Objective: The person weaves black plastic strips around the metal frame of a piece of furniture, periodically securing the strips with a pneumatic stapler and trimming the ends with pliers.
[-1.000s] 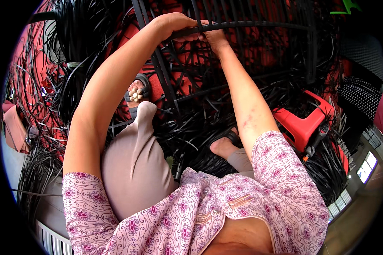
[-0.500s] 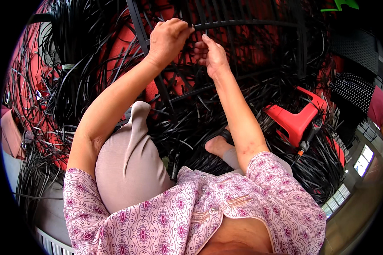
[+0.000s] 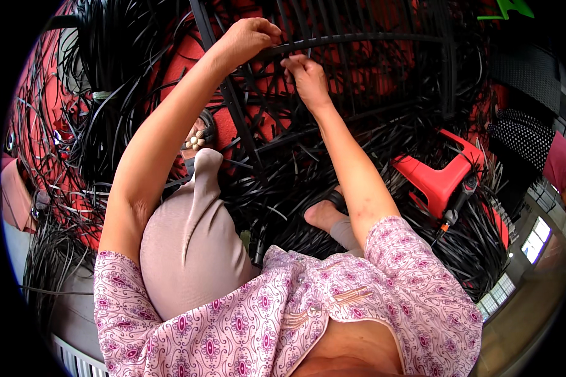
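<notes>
My left hand (image 3: 248,39) is closed, fingertips pinched just above the near bar of a black frame (image 3: 383,38). Black strips are wound along that bar and run away from it in parallel. Just below the bar, my right hand (image 3: 309,81) is also closed, thumb and fingers drawn together. What either hand pinches is too thin and dark against the black strips to make out. The frame's straight left rail (image 3: 236,110) passes close by my left wrist.
Loose black strips (image 3: 283,188) cover the red floor covering around my feet. A large bundle of strips (image 3: 107,132) lies at left. To the right stand a red plastic stool (image 3: 437,179) and a dark power tool (image 3: 464,198) against it. A green object (image 3: 509,9) shows far right.
My left hand has moved slightly up and left. My right hand has shifted slightly left and its fingers have closed. A sandal with a flower ornament now shows beside my left forearm.
</notes>
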{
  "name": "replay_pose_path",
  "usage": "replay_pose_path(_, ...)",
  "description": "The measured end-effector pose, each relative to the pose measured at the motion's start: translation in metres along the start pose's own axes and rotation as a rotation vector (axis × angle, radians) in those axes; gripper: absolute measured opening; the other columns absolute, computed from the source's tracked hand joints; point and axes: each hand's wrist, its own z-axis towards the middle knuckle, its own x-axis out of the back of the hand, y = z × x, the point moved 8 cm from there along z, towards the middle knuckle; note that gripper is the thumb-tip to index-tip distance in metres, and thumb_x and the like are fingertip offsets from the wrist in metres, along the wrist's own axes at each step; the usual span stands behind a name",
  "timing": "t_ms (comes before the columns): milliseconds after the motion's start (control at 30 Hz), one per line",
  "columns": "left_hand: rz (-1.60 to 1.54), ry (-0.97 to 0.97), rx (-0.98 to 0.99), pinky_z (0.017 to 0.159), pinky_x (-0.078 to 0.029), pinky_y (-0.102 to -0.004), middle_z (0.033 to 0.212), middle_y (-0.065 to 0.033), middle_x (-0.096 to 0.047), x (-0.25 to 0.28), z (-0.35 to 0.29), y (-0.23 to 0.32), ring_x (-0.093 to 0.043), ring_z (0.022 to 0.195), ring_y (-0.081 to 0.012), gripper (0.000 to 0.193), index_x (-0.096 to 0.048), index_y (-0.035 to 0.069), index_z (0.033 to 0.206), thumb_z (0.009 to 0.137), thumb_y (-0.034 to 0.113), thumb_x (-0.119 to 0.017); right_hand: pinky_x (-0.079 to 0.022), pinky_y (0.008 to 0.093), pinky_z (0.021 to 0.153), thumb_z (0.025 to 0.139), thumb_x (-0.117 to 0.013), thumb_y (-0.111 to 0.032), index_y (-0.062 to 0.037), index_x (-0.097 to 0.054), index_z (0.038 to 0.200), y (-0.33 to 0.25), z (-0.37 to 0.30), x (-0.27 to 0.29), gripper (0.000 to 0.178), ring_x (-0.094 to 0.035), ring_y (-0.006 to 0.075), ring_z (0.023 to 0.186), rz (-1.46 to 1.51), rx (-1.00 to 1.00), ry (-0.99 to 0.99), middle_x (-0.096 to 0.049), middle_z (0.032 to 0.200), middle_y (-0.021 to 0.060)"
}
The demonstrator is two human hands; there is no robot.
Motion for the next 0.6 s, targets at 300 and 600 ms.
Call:
replay_pose_path(300, -0.034, -0.264, 0.417, 0.058, -0.055, -0.0274, 0.078, -0.0078, -0.072, -0.028, 0.014, -0.018, -0.069, 0.064, -0.0168, 0.036, -0.073, 0.001, 0.091, 0.093, 0.034, -0.060, -0.052, 0.0289, 0.067, 0.091, -0.059, -0.016, -0.0026, -0.072, 0.096, -0.012, 0.060, -0.002, 0.020, -0.067, 0.0133, 0.074, -0.190, 0.212, -0.030, -0.071, 0.076, 0.0095)
replay_pose_path(600, 0.310, 0.214, -0.067, 0.060, -0.051, -0.0353, 0.074, -0.0098, -0.070, -0.001, -0.014, 0.020, -0.068, 0.066, -0.0217, 0.022, -0.074, 0.004, 0.089, 0.086, 0.026, -0.070, -0.048, 0.0270, 0.053, 0.090, -0.069, -0.030, -0.0031, -0.068, 0.087, 0.009, 0.017, 0.012, 0.027, -0.061, 0.0124, 0.062, 0.135, -0.189, 0.115, -0.066, 0.073, 0.0034)
